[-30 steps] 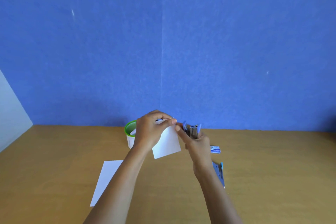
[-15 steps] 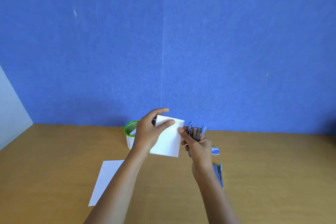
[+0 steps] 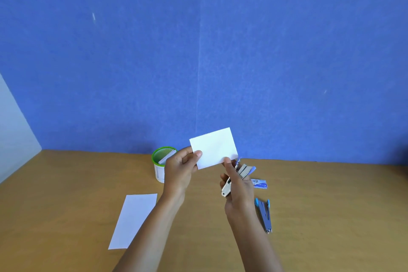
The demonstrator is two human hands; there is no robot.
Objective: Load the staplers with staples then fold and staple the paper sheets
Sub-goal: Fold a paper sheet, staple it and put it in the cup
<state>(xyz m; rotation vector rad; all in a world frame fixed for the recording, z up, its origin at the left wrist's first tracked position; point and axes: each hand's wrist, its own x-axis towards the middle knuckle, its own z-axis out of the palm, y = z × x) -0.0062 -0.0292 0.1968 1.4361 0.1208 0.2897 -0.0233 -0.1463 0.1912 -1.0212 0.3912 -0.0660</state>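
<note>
With the left grip (image 3: 180,168), pinching the folded paper (image 3: 213,148) at its left edge, thumb lying across the near face, and holding it up over the counter (image 3: 66,205), slightly tilted, against the blue wall (image 3: 198,51). With the right grip (image 3: 239,190), curling round a silver stapler (image 3: 242,171) with blue parts and aiming its front end up toward the paper's lower right corner. Reaching up with one finger (image 3: 227,160) of that grip and touching the paper's bottom edge near that corner. Not managing to tell whether the stapler itself is touching the paper.

Seeing a second stapler (image 3: 263,214) lying flat on the counter just right of the right forearm, and a small staple box (image 3: 260,183) lying beyond it, near the right grip. Seeing a white cup with a green rim (image 3: 159,172) standing behind the left grip, holding folded white pieces (image 3: 166,157). Seeing a flat white sheet (image 3: 133,219) lying on the counter beside the left forearm.
</note>
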